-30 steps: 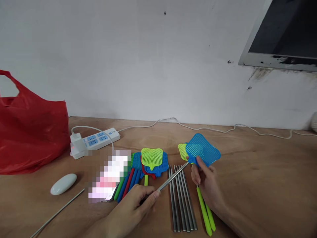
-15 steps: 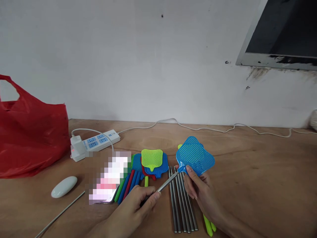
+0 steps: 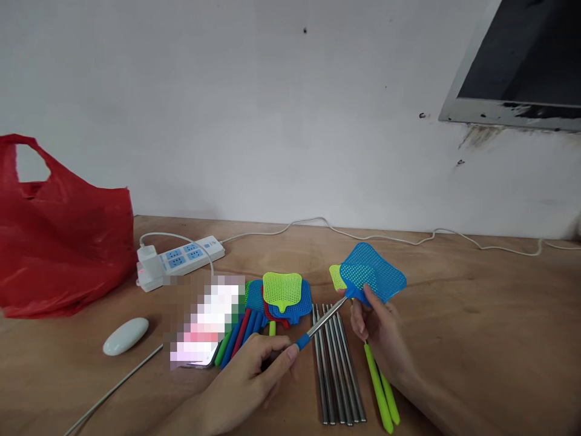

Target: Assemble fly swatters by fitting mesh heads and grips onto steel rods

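Note:
A blue fly swatter [image 3: 373, 270] with a perforated head is held up over the table between my two hands. My left hand [image 3: 258, 378] is closed around its blue handle, and a bare length of metal shaft runs up to the right. My right hand [image 3: 380, 330] pinches the base of the head between thumb and fingers. Beneath the shaft lies a row of several metal tubes [image 3: 336, 369]. Yellow-green handles [image 3: 381, 390] lie below my right hand, and a yellow-green swatter head [image 3: 336, 276] shows partly behind the blue one.
Left of the tubes lie stacked swatter heads [image 3: 282, 290] and coloured handles [image 3: 240, 333]. Beside them is a blurred-out phone [image 3: 206, 327]. Farther left are a white oval object [image 3: 126, 336], a power strip [image 3: 181, 260] and a red plastic bag [image 3: 68, 242]. A white cable [image 3: 363, 237] runs along the wall.
The swatter head has moved right and slightly up, away from my left hand. The blue end of the handle now shows past my left fingers. The whole view has shifted slightly.

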